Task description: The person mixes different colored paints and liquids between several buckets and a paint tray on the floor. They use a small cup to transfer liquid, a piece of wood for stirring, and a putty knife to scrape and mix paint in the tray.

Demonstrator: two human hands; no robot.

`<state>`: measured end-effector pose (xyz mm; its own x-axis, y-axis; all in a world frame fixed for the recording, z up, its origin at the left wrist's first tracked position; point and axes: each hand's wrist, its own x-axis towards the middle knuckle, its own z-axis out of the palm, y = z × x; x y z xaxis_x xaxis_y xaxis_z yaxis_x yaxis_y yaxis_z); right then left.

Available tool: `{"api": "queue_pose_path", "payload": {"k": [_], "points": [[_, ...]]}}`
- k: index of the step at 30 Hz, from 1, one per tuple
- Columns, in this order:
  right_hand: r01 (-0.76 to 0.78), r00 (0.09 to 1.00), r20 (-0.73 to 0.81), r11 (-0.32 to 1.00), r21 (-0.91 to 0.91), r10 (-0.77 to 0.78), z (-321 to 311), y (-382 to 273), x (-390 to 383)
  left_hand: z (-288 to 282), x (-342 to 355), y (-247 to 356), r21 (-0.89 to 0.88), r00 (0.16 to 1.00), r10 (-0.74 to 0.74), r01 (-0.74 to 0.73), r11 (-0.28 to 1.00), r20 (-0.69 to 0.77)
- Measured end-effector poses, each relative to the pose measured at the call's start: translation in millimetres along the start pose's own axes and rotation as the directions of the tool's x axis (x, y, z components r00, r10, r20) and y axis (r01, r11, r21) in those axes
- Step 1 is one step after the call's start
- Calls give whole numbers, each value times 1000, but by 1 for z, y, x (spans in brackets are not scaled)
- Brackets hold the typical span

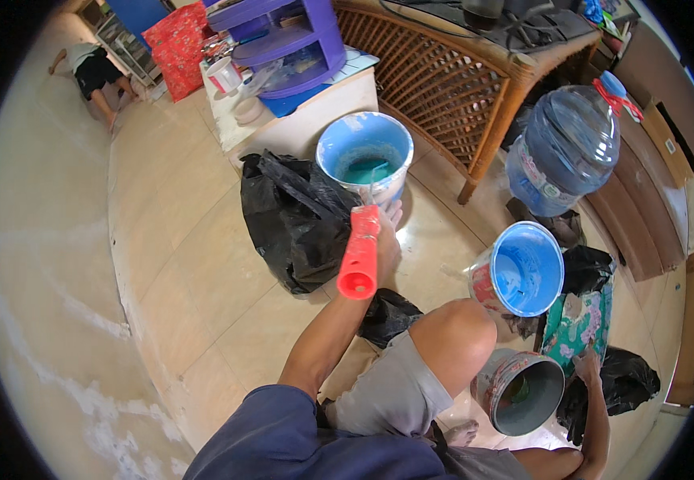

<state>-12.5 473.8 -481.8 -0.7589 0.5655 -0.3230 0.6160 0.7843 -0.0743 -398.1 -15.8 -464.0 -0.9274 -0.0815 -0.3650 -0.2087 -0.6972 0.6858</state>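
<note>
A: Where are our hands? Clock centred on the view.

B: Our left hand (388, 238) is near centre, behind a red plastic roller handle (360, 252). Fingers reach the outer wall of a blue-lined, paint-streaked round bucket (402, 170) at 12. Can't tell if we're grasping handle or bucket; the handle blocks the view.

A: Roller?

B: Handle's butt points up at us. Thin metal rod (373, 186) runs from it over the near rim, into the bucket. Teal-green liquid (365, 170) sits inside.

A: Right hand?

B: Our right hand (588, 366) is at 4, fingers at the lower end of a green floral-patterned flat panel (575, 326). Grip unclear, can't call it.

A: Nearby?

B: Crumpled black plastic bag (295, 228) just off the bucket's 7:30. Second blue-lined bucket (516, 270) just past 3, tilted toward us. Grey-lined cylindrical bucket (532, 396) between 4 and 5, mouth facing us. Big clear-blue plastic water bottle (564, 144) at 2, red strap (617, 99) by its neck.

A: Further out?

B: Brown woven-rattan surface (443, 80) at 1, purple plastic shelf unit (303, 52) at 11. Another person (97, 74) bends by the wall at 10.
</note>
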Motion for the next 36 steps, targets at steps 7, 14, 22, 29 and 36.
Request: {"api": "queue_pose_path", "payload": {"k": [7, 14, 22, 29, 36], "points": [[-30, 979, 199, 997, -65, 43, -26, -16, -2, 1, 36, 35, 12, 987, -136, 138, 990, -89], [29, 998, 64, 996, -83, -23, -9, 19, 2, -12, 46, 14, 142, 998, -48, 41, 989, 42], [56, 995, 83, 990, -130, -46, -19, 12, -3, -13, 23, 6, 113, 994, -83, 91, 989, -71], [55, 986, 167, 977, -206, -20, -29, 0, -8, -19, 10, 13, 148, 996, -86, 81, 986, 23], [-3, 972, 233, 987, -158, 40, -39, -19, -12, -43, 20, 11, 195, 996, -62, 49, 980, 58]]}}
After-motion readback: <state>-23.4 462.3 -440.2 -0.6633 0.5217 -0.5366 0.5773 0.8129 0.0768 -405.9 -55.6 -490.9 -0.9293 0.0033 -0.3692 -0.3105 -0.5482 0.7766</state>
